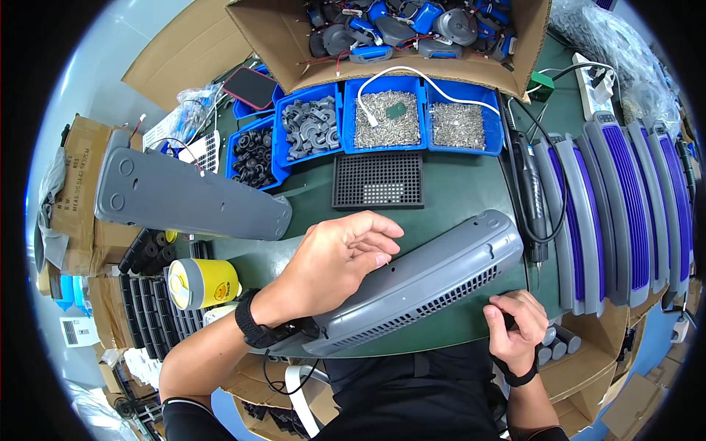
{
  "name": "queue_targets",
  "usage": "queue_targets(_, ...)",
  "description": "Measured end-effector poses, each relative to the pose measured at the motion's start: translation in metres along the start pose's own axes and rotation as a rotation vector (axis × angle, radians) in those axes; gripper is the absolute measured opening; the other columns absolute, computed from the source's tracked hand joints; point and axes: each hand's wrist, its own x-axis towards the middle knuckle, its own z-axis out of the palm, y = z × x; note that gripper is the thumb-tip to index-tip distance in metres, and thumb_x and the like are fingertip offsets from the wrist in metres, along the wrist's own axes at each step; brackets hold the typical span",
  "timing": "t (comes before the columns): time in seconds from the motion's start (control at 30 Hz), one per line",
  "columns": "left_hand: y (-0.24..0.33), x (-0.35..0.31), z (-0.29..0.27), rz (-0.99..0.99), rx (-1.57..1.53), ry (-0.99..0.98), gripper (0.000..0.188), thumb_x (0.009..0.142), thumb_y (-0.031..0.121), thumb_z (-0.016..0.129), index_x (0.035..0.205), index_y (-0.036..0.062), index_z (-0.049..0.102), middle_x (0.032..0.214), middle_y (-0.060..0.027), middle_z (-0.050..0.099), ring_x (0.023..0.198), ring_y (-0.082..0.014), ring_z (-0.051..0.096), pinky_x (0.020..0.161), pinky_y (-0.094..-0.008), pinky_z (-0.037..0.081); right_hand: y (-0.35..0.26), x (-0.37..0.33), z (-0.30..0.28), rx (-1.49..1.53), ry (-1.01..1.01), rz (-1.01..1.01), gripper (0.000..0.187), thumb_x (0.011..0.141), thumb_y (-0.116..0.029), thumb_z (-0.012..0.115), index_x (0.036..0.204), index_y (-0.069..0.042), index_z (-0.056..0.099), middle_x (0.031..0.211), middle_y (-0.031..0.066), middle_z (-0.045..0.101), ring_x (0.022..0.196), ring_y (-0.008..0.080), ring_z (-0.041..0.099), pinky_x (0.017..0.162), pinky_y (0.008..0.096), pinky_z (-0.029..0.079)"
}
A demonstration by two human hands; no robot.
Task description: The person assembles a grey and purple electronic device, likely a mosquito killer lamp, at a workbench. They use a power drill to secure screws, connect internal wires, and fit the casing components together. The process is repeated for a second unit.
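Note:
A long grey plastic housing [412,283] lies slantwise at the table's front edge, its slotted side facing me. Over its middle is my left hand [346,253], fingers drawn together in a pinch. A tiny bright sliver, which looks like a screw, shows at the fingertips, close to a small hole in the housing. To the right of the housing's near edge, my right hand [518,323] is curled closed. Something dark shows between its fingers, too hidden to name. Both wrists wear black bands.
Blue bins of screws [387,121] and grey clips [309,126] stand behind a black perforated tray [378,181]. Another grey housing [191,192] lies left, near a yellow cup [204,284]. An electric screwdriver [531,198] and purple-grey housings [625,209] are right. A parts carton [397,44] stands behind.

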Motion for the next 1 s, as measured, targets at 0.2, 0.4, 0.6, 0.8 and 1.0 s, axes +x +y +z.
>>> queue_targets(0.2,0.009,-0.001,0.001,-0.057,-0.011,-0.041,0.035,0.098,-0.004,0.072,0.132,-0.0021,0.063,0.108,-0.0099,0.077,0.1,-0.0116,0.074,0.092,-0.0274,0.06,0.001,0.0,-0.001,-0.006,-0.003,-0.005,0.015,0.083,-0.005,0.084,0.087,0.0,0.071,0.075,0.0112,0.072,0.062,0.0278,0.068,0.061,0.0347,0.052)
queue_targets(0.4,0.017,-0.007,0.004,-0.023,0.134,-0.05,0.039,0.101,-0.004,0.067,0.139,-0.0023,0.059,0.117,-0.0153,0.077,0.107,-0.0164,0.076,0.094,-0.0298,0.06,0.001,0.0,0.0,-0.006,0.003,-0.006,0.015,0.083,-0.004,0.084,0.087,0.0,0.071,0.074,0.011,0.072,0.061,0.0276,0.068,0.06,0.0346,0.052)
queue_targets(0.6,0.036,-0.006,-0.022,0.193,0.294,-0.231,0.048,0.102,-0.005,0.059,0.149,0.0022,0.051,0.132,-0.0213,0.071,0.129,-0.0282,0.069,0.109,-0.0397,0.054,0.0,0.0,0.001,0.006,0.009,-0.015,0.015,0.082,-0.004,0.085,0.087,0.0,0.071,0.072,0.0107,0.071,0.06,0.0273,0.067,0.059,0.0344,0.051)
queue_targets(0.8,0.04,0.1,-0.043,0.421,0.842,0.129,0.025,0.094,-0.002,0.065,0.119,-0.0037,0.07,0.112,-0.025,0.075,0.105,-0.0404,0.074,0.093,-0.0451,0.059,0.0,0.002,0.0,-0.021,0.022,-0.012,0.015,0.082,-0.004,0.085,0.085,0.0,0.071,0.071,0.0107,0.07,0.059,0.0275,0.066,0.059,0.0347,0.051)
queue_targets(1.0,0.009,0.162,-0.044,0.433,0.868,0.165,0.015,0.09,-0.004,0.066,0.105,-0.005,0.072,0.102,-0.0255,0.075,0.097,-0.041,0.074,0.086,-0.0482,0.058,0.0,-0.001,0.002,-0.009,0.034,-0.005,0.015,0.081,-0.001,0.084,0.084,0.0,0.07,0.074,0.0103,0.073,0.061,0.0263,0.068,0.059,0.0349,0.052)
